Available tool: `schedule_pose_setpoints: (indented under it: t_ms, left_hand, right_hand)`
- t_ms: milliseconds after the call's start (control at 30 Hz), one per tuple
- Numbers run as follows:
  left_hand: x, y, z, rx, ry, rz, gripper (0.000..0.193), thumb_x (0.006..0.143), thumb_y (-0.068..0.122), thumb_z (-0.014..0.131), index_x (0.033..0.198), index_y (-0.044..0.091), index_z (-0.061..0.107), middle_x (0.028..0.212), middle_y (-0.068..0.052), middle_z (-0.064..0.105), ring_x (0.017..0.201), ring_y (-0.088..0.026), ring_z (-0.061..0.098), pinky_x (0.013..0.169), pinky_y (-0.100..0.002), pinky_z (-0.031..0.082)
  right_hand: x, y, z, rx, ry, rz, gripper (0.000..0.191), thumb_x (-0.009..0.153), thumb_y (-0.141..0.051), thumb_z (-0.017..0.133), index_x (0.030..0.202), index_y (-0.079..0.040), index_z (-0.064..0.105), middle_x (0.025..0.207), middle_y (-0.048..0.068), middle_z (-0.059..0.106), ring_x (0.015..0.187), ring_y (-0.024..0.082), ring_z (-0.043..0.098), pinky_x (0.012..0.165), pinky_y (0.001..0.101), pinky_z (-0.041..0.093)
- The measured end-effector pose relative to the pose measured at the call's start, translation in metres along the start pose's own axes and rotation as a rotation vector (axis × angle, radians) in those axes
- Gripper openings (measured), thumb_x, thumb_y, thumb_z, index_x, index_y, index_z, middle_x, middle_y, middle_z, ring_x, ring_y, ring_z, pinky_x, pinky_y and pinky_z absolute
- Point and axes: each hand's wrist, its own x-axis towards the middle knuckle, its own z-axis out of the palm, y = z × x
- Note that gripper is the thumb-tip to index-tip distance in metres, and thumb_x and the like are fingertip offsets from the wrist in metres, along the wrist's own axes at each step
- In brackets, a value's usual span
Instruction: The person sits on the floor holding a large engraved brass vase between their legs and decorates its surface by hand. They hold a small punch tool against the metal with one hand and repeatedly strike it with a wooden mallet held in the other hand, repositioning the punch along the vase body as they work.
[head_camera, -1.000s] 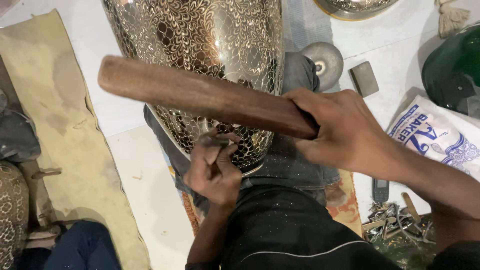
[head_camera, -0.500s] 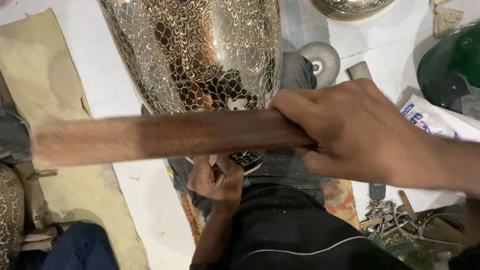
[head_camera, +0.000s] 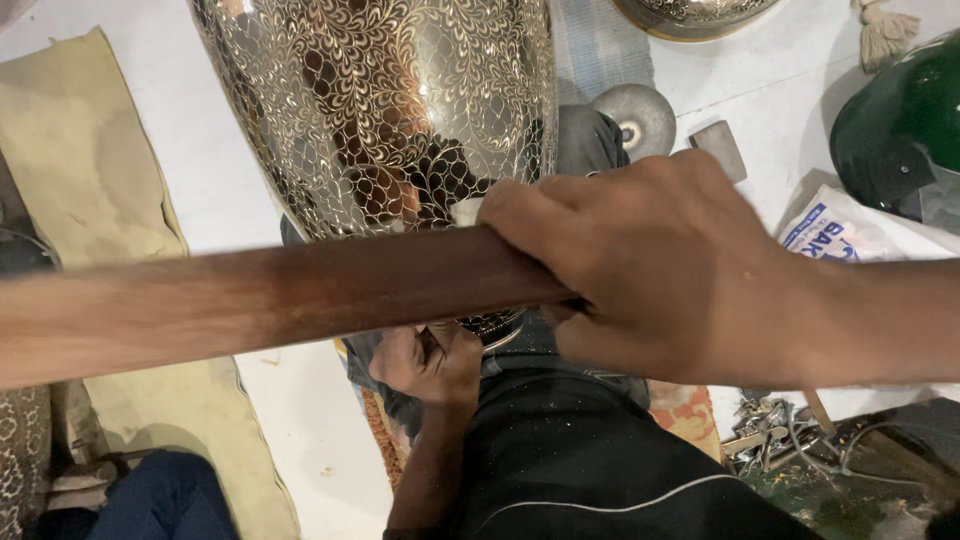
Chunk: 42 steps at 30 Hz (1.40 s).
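At the right edge a white printed bag (head_camera: 850, 235) with blue lettering lies flat on the pale floor (head_camera: 230, 170), partly under the right forearm and just below a dark green rounded object (head_camera: 900, 130). Near it, higher up, sit a small grey block (head_camera: 718, 148) and a round grey metal disc (head_camera: 640, 118). A tan cloth (head_camera: 90, 180) covers the floor at the left.

The right hand (head_camera: 650, 270) is closed tight around one end of a long wooden mallet (head_camera: 260, 300); the fingers wrap over the top of the wood and the thumb tucks under it. The mallet runs out leftward from that grip, its long axis almost level across the view, dropping slightly toward the left edge, where its blurred far end leaves the frame. It passes in front of the lower part of a large engraved metal vase (head_camera: 380, 110), whose shiny surface carries a fine leaf and scale pattern; the vase lies with its narrower end toward the person's lap.

Below the mallet, the left hand (head_camera: 425, 365) is closed around a small dark tool (head_camera: 432, 345), held against the vase's lower rim. Which way the tool points is hard to tell, since the fist hides most of it. Metal scraps (head_camera: 780, 430) lie at the lower right.
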Motion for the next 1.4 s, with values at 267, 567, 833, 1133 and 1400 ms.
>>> schedule_pose_setpoints:
  t_ms: [267,567,833,1133,1400]
  left_hand:
    - [-0.002,-0.007,0.001,0.060,0.029,0.067,0.010,0.101,-0.001,0.065,0.106,-0.009,0.068,0.065,-0.004,0.062,0.053,-0.005,0.051,0.054,-0.023,0.040]
    - [-0.005,-0.017,-0.001,0.019,-0.011,0.066,0.008,0.096,-0.001,0.064,0.102,-0.006,0.069,0.057,-0.001,0.052,0.047,-0.006,0.043,0.050,-0.025,0.034]
    - [0.000,-0.015,-0.001,-0.017,-0.027,0.090,0.013,0.096,-0.008,0.065,0.108,-0.007,0.070,0.072,-0.007,0.068,0.054,-0.008,0.059,0.050,-0.025,0.043]
    - [0.003,-0.017,-0.004,0.045,-0.044,0.129,0.019,0.092,-0.012,0.066,0.109,-0.003,0.071,0.069,-0.008,0.064,0.054,-0.009,0.055,0.048,-0.026,0.041]
    - [0.011,-0.009,-0.008,-0.011,-0.119,0.109,0.031,0.088,-0.013,0.059,0.115,-0.004,0.071,0.073,-0.008,0.066,0.055,-0.012,0.059,0.052,-0.030,0.043]
  right_hand:
    - [0.003,-0.004,-0.001,-0.046,-0.042,0.024,0.043,0.070,-0.019,0.077,0.105,-0.006,0.056,0.071,0.009,0.065,0.049,0.029,0.065,0.038,0.0435,0.048]
    - [0.011,-0.007,-0.002,-0.009,-0.273,0.107,0.041,0.075,-0.014,0.074,0.108,-0.005,0.052,0.072,0.010,0.064,0.045,0.023,0.061,0.037,0.0370,0.048]
    - [0.007,0.004,0.010,-0.218,-0.546,0.226,0.036,0.087,-0.022,0.070,0.111,-0.008,0.047,0.077,0.009,0.064,0.051,0.020,0.062,0.041,0.0352,0.049]
    - [0.008,0.008,0.012,0.055,-0.152,0.111,0.040,0.068,-0.012,0.074,0.100,-0.006,0.050,0.074,0.010,0.066,0.044,0.028,0.061,0.041,0.0425,0.049]
    - [0.004,0.016,0.017,0.033,-0.249,0.150,0.032,0.076,-0.009,0.068,0.101,-0.011,0.047,0.071,0.006,0.062,0.047,0.026,0.059,0.044,0.0407,0.048]
